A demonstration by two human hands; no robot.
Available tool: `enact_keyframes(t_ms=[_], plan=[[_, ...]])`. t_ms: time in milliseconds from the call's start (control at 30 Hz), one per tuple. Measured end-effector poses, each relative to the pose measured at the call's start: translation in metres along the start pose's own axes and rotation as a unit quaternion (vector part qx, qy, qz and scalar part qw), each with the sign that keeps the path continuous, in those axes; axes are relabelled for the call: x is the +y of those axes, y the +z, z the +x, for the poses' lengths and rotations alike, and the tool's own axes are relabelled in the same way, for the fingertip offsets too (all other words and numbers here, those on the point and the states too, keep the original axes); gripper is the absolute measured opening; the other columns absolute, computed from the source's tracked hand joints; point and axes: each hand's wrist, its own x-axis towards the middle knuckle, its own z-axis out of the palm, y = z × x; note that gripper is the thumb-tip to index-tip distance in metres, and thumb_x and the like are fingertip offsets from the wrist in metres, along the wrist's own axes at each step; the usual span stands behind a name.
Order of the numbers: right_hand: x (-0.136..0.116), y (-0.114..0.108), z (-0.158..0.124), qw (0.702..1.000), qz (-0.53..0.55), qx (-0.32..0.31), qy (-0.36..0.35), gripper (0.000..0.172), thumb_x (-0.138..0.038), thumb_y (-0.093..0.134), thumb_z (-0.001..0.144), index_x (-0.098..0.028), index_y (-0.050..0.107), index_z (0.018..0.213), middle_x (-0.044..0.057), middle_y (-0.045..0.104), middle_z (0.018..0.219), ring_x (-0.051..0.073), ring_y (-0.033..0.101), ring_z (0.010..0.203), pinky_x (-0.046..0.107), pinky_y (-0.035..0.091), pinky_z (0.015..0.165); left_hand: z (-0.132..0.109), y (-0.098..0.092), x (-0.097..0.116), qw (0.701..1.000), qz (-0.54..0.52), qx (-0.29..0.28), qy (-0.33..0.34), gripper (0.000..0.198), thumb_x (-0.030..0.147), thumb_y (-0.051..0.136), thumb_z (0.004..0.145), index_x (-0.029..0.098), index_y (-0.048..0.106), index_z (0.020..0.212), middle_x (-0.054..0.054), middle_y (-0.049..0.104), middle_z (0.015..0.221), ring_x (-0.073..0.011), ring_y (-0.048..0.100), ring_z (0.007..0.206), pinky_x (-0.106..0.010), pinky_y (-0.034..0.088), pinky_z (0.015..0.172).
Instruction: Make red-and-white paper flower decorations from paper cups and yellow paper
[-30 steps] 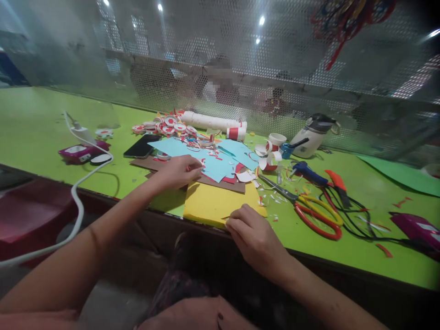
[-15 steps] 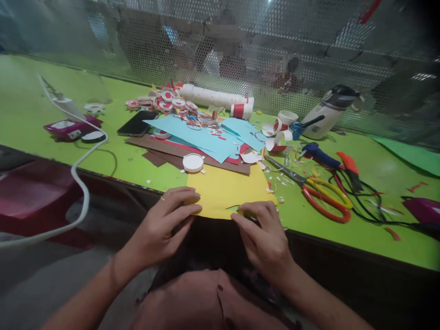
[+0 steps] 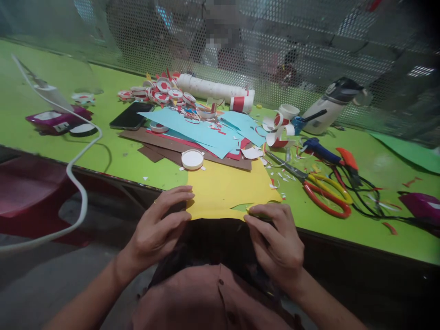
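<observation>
A sheet of yellow paper (image 3: 223, 188) lies at the table's front edge, its near side reaching the rim. A slit runs in from its right side, with green table showing through, leaving a narrow strip along the near edge. My left hand (image 3: 160, 222) has its fingertips closed on the paper's near left edge. At the right end, my right hand (image 3: 277, 236) pinches the strip beside the slit; its lower fingers are partly hidden. Just beyond the sheet sits a round white paper disc (image 3: 192, 159) with small tabs.
Brown sheets (image 3: 220, 160) and light blue paper (image 3: 192, 128) lie behind, strewn with scraps. Scissors (image 3: 319, 188) and a blue glue gun (image 3: 321, 151) are on the right. A phone (image 3: 132, 115), red-and-white discs (image 3: 163, 91) and a bottle (image 3: 333, 105) stand farther back. A white cable (image 3: 82, 188) hangs at left.
My right hand has moved a little right, and the slit in the yellow paper gapes wider. My left hand has shifted slightly left along the edge. The whole view has tilted slightly.
</observation>
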Motion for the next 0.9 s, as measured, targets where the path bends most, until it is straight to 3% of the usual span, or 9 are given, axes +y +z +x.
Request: enact_keyframes(t_ms=[167,433,533,667,733,900], plan=[[-0.004,-0.002,0.002,1.000,-0.006,0.004,0.020,0.042,0.004,0.057,0.076,-0.023,0.063,0.108,0.010,0.059,0.102,0.024,0.053,0.093,0.044,0.047,0.077,0.000,-0.006,0.000,1.000,0.010,-0.022,-0.005,0.031,-0.005,0.054,0.074,0.021,0.056,0.090,-0.010,0.053,0.124,-0.0297,0.047,0.123,-0.051,0.047,0.096],[-0.010,-0.022,0.013,0.991,-0.019,0.114,0.073,0.041,0.005,0.057,0.074,-0.021,0.063,0.105,0.010,0.060,0.099,0.025,0.057,0.093,0.045,0.047,0.080,0.002,-0.009,-0.002,0.999,0.036,-0.034,0.000,0.031,-0.003,0.055,0.075,0.023,0.057,0.091,-0.007,0.053,0.121,-0.0284,0.048,0.121,-0.048,0.048,0.094],[-0.017,-0.022,0.019,0.997,-0.017,0.062,0.045,0.041,0.003,0.057,0.075,-0.022,0.062,0.108,0.010,0.060,0.102,0.026,0.056,0.096,0.046,0.047,0.081,0.003,-0.008,-0.002,0.999,0.030,-0.033,-0.001,0.031,-0.003,0.055,0.075,0.023,0.057,0.091,-0.007,0.053,0.120,-0.0284,0.048,0.120,-0.048,0.048,0.093],[-0.028,-0.008,0.029,0.995,-0.020,-0.101,-0.004,0.041,-0.003,0.054,0.079,-0.018,0.057,0.117,0.014,0.056,0.117,0.029,0.049,0.108,0.051,0.045,0.089,0.003,-0.007,0.000,0.999,0.023,-0.032,-0.013,0.031,-0.003,0.054,0.074,0.023,0.055,0.091,-0.008,0.052,0.123,-0.0284,0.048,0.121,-0.049,0.047,0.094],[-0.030,0.001,0.034,0.987,-0.043,-0.152,-0.023,0.035,-0.005,0.052,0.082,-0.015,0.058,0.115,0.016,0.056,0.119,0.030,0.047,0.110,0.053,0.042,0.091,0.003,-0.009,0.002,0.999,0.018,-0.033,-0.024,0.031,-0.002,0.053,0.074,0.024,0.054,0.091,-0.008,0.051,0.125,-0.0285,0.046,0.122,-0.050,0.045,0.096],[-0.026,0.013,0.041,0.988,-0.031,-0.141,-0.049,0.022,-0.001,0.048,0.083,-0.014,0.061,0.096,0.013,0.061,0.101,0.025,0.052,0.095,0.046,0.044,0.080,0.002,-0.024,0.009,0.994,-0.029,-0.014,-0.100,0.030,0.006,0.054,0.076,0.024,0.054,0.099,-0.010,0.051,0.130,-0.0287,0.047,0.122,-0.050,0.043,0.099]])
